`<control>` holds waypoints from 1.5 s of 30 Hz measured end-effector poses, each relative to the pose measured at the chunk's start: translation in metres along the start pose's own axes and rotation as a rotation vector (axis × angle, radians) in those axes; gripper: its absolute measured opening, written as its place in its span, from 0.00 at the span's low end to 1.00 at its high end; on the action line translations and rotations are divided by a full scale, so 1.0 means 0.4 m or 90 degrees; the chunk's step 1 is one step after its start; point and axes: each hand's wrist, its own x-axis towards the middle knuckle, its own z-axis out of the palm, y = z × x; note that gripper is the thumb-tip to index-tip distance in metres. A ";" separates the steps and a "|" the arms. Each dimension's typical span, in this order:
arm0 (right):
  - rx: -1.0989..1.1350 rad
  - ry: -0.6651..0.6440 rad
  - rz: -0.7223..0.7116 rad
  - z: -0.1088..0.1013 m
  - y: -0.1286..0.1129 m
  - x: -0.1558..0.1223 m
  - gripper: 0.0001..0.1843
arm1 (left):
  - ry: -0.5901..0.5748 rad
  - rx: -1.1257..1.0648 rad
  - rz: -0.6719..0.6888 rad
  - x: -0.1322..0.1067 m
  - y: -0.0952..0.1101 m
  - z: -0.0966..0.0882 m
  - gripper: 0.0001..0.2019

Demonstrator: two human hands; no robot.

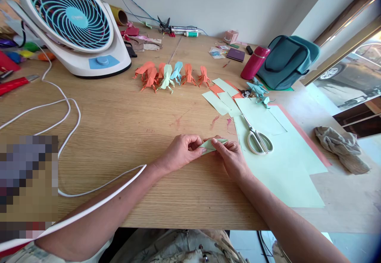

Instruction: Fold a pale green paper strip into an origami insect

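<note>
A small folded piece of pale green paper lies on the wooden table between my two hands. My left hand pinches its left end with fingers closed. Pressing on the right part, my right hand has its fingers closed on the paper too. A row of folded paper figures, orange, pale green and blue, stands further back on the table.
White-handled scissors lie on a large pale green sheet right of my hands. A white fan stands back left, its white cord looping across the table. Back right stand a red bottle and a teal bag; a grey rag lies further forward at the right edge.
</note>
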 end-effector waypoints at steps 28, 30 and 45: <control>-0.037 -0.025 -0.004 -0.003 -0.036 0.002 0.24 | -0.074 -0.077 -0.059 0.014 -0.033 -0.045 0.11; -0.010 -0.048 0.003 0.000 -0.033 0.003 0.25 | -0.075 -0.059 -0.053 0.013 -0.032 -0.044 0.11; -0.036 -0.064 -0.050 0.003 0.013 0.005 0.30 | -0.054 0.028 -0.001 0.012 0.007 -0.028 0.10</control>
